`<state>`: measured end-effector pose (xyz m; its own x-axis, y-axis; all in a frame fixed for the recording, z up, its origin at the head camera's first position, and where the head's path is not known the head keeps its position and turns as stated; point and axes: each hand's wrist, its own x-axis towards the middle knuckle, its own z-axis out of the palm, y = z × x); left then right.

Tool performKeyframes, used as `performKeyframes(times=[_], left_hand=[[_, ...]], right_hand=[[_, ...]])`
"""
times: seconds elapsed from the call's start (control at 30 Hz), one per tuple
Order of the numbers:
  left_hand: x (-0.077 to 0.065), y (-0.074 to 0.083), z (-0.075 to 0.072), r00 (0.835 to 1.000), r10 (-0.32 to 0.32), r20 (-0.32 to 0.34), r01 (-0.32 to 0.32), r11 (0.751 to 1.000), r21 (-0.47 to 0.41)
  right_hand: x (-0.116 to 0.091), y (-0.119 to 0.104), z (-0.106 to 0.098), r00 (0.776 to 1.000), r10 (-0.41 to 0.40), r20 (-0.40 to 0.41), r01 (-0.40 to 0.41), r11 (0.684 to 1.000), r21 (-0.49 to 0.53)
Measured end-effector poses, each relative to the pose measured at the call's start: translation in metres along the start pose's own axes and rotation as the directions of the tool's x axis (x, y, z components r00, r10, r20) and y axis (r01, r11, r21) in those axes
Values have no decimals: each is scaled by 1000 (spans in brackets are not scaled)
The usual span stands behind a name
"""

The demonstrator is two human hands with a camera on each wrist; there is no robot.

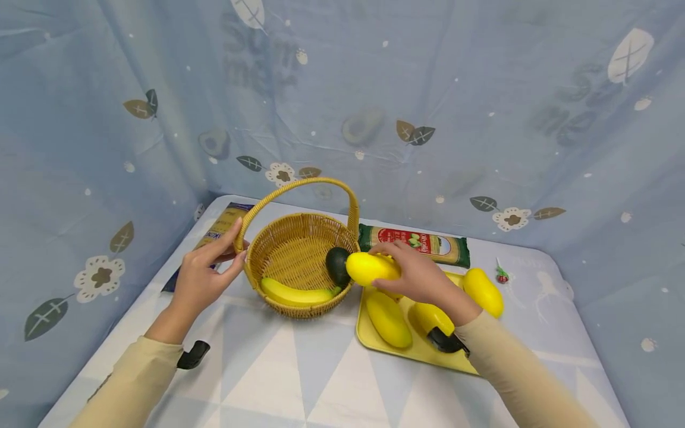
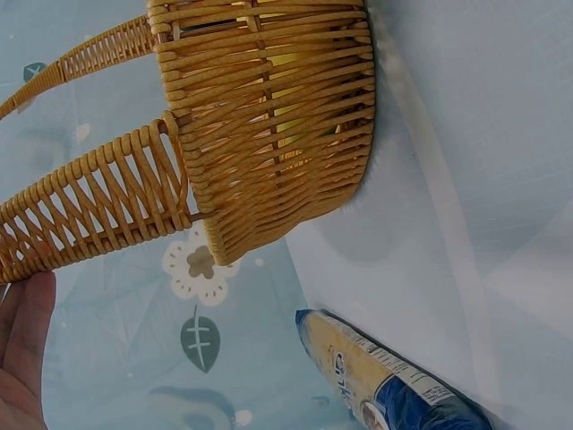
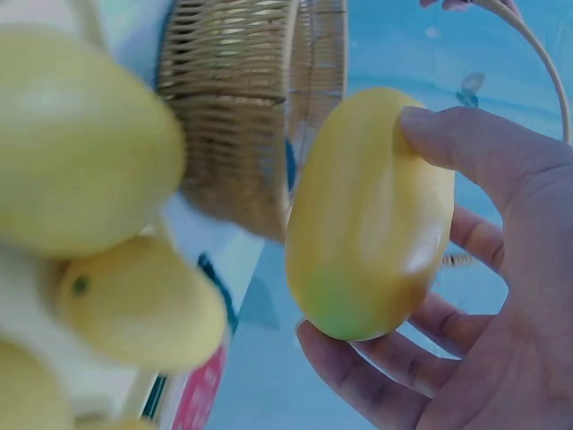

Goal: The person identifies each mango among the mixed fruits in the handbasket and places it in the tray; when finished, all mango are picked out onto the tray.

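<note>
A yellow mango (image 1: 369, 268) is gripped in my right hand (image 1: 414, 273), over the right rim of a wicker basket (image 1: 291, 249). The right wrist view shows the thumb on one side of the mango (image 3: 372, 215) and the fingers on the other. My left hand (image 1: 206, 267) holds the basket handle (image 1: 243, 229) near its left base; in the left wrist view its fingers (image 2: 31, 313) touch the woven handle. Inside the basket lie a yellow banana (image 1: 297, 294) and a dark green avocado (image 1: 338, 266).
Right of the basket, a yellow tray (image 1: 374, 342) bears several yellow mangoes (image 1: 389, 320), partly hidden by my right arm. Behind it lies a green and red pasta packet (image 1: 449, 249). A blue and tan packet (image 1: 222, 223) is left of the basket. A lollipop (image 1: 502, 274) lies far right.
</note>
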<state>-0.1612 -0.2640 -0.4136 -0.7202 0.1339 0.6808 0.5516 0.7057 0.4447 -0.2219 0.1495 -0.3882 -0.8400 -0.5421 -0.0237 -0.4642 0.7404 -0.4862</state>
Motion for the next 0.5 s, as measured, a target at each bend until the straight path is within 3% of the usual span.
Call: performKeyframes(times=[0.23,0.5], left_hand=[[0,0,-1,1000,5,0,-5,1000,-12],[-1,-2,0,1000,11,-5,-11,1000,-7]], right_hand=[[-49,29,-10,992,83,-93,-85,996,-13],[-106,64,-17,962,228,-148,-227,974,23]])
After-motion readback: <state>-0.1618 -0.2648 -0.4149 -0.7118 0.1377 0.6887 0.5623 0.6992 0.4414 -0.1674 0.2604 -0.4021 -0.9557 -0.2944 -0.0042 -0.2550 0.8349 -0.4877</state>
